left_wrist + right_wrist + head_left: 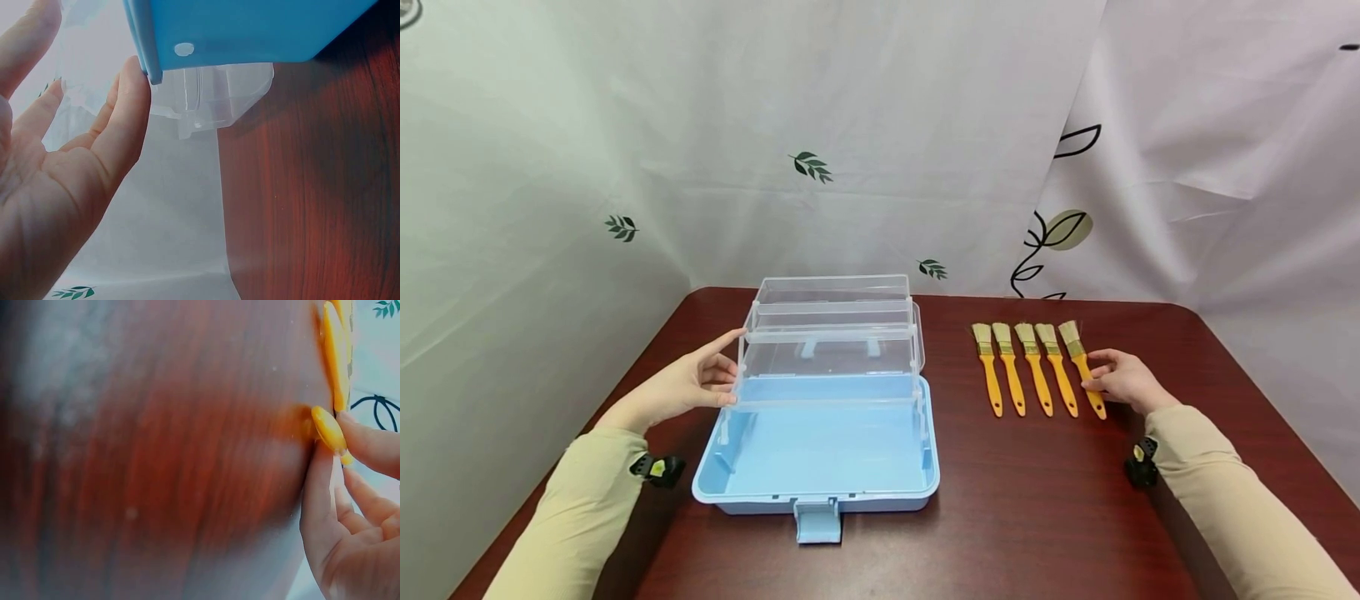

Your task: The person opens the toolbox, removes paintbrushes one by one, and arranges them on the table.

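Note:
A light blue storage box [820, 450] stands with its lid back and its clear plastic trays [831, 358] raised over the rear. At the trays' left side is my left hand [688, 383], forefinger and thumb spread apart and the fingertips at the edge. In the left wrist view, a fingertip of the left hand [81, 150] meets the blue box wall [237, 31]. Farther right, my right hand [1123, 379] pinches the yellow handle of the rightmost paintbrush [1084, 367]. The right wrist view has thumb and finger of the right hand [356, 531] on that handle [328, 430].
Several more paintbrushes [1033, 367] lie in a row left of the held one, bristles toward the back. The box's front latch [817, 521] hangs down over the dark red wooden table [1015, 508]. A white leaf-patterned curtain [850, 125] hangs behind.

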`<move>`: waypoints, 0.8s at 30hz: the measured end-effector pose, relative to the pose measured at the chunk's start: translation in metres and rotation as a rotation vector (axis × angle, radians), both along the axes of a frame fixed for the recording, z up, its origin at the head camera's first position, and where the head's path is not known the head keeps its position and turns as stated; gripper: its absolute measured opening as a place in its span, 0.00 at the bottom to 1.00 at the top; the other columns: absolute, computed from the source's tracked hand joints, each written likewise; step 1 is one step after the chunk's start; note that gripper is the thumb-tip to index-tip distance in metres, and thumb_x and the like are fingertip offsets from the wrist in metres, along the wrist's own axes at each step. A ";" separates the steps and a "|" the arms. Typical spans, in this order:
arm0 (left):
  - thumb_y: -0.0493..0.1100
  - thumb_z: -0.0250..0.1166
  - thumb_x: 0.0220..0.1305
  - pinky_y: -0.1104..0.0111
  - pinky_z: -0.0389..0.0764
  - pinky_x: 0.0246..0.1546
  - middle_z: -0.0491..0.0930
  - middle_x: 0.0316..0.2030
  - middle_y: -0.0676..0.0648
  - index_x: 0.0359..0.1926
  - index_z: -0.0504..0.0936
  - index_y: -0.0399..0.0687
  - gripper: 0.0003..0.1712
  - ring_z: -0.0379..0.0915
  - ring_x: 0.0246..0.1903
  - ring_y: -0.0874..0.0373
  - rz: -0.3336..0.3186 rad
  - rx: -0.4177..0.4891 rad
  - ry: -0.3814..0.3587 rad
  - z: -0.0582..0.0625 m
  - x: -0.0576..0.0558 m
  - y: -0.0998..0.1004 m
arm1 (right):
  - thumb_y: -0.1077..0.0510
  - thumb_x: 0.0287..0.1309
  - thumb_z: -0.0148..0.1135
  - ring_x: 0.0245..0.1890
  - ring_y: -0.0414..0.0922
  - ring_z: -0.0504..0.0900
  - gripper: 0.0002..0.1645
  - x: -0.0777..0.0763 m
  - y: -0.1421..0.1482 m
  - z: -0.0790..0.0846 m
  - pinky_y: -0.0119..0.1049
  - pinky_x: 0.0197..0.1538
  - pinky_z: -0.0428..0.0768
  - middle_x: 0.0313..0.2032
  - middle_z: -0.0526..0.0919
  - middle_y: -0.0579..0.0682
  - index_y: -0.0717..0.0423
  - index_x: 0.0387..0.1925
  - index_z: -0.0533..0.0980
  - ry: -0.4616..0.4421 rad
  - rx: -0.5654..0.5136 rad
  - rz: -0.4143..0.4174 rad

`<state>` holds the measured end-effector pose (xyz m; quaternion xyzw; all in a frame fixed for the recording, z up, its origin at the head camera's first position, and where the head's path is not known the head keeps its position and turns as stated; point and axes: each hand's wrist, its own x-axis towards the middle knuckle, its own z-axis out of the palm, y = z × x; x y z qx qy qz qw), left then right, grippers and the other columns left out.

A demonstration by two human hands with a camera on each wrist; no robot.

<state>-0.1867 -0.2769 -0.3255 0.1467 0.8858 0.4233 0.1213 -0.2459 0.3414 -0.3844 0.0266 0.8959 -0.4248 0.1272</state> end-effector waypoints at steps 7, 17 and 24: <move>0.40 0.71 0.53 0.76 0.78 0.44 0.69 0.46 0.37 0.75 0.41 0.52 0.58 0.72 0.45 0.48 0.010 -0.001 0.000 -0.001 0.001 0.001 | 0.65 0.56 0.63 0.31 0.39 0.80 0.40 0.001 0.003 -0.002 0.41 0.40 0.83 0.35 0.76 0.58 0.79 0.63 0.54 0.034 0.029 0.006; 0.41 0.71 0.53 0.75 0.78 0.44 0.69 0.46 0.37 0.75 0.41 0.52 0.58 0.72 0.45 0.49 0.006 -0.003 0.003 -0.001 0.000 0.002 | 0.64 0.56 0.64 0.29 0.36 0.79 0.40 0.003 0.009 -0.005 0.38 0.39 0.83 0.36 0.77 0.59 0.79 0.62 0.55 0.058 0.031 -0.002; 0.40 0.71 0.53 0.76 0.78 0.44 0.69 0.46 0.36 0.75 0.41 0.52 0.58 0.72 0.45 0.48 0.001 0.003 0.002 -0.001 0.000 0.002 | 0.61 0.56 0.65 0.30 0.34 0.78 0.42 0.005 0.012 -0.004 0.34 0.38 0.83 0.37 0.78 0.58 0.78 0.63 0.55 0.061 0.022 -0.021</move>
